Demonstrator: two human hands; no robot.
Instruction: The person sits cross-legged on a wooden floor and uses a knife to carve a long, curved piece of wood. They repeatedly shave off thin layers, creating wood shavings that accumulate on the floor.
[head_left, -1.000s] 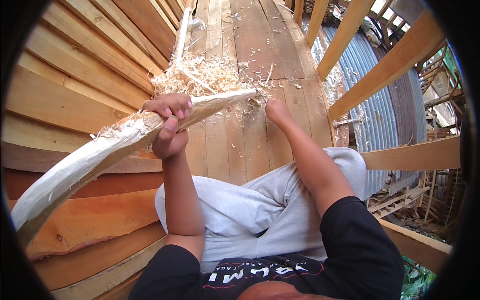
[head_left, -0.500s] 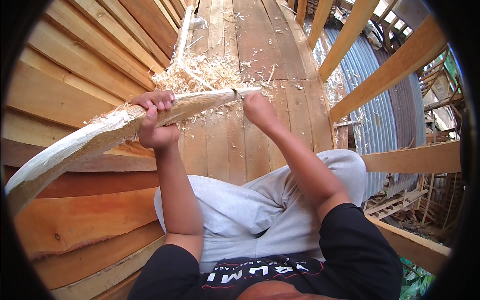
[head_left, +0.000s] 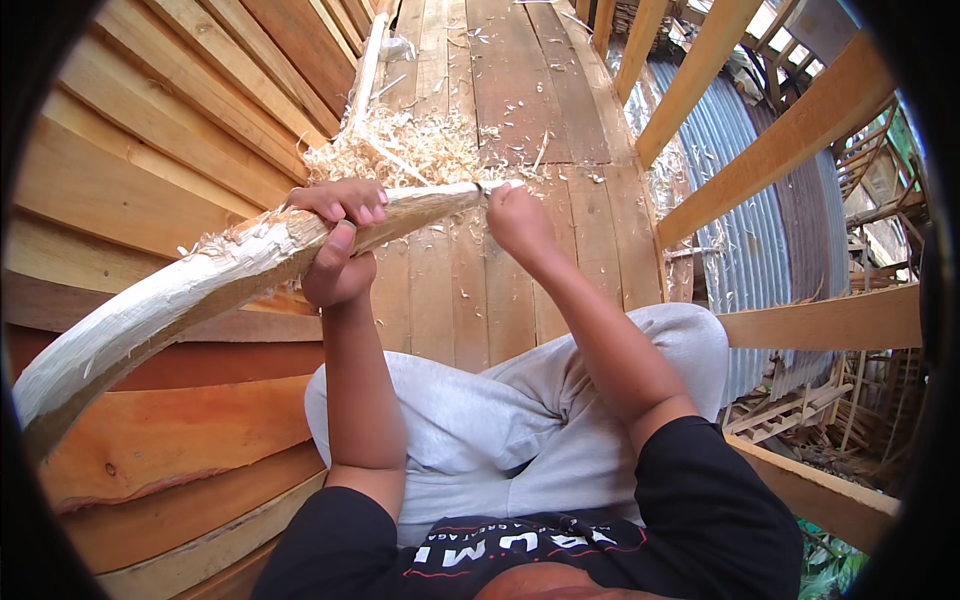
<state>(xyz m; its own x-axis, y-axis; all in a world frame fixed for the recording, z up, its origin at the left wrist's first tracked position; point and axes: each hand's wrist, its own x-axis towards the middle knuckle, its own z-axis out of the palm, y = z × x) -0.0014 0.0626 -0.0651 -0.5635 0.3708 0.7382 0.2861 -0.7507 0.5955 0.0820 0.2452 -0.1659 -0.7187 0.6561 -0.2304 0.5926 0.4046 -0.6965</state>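
Curved branch (head_left: 200, 290) is being gripped by left hand (head_left: 338, 250); right hand (head_left: 518, 222) fisted on blade at tip. Mostly stripped already, shavings (head_left: 400, 150) piling up.

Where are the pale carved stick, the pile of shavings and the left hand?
carved stick (head_left: 170, 300), head view, on its bare shaved middle.
pile of shavings (head_left: 410, 150), head view, at the heap's centre.
left hand (head_left: 335, 245), head view, on the knuckles gripping the stick.
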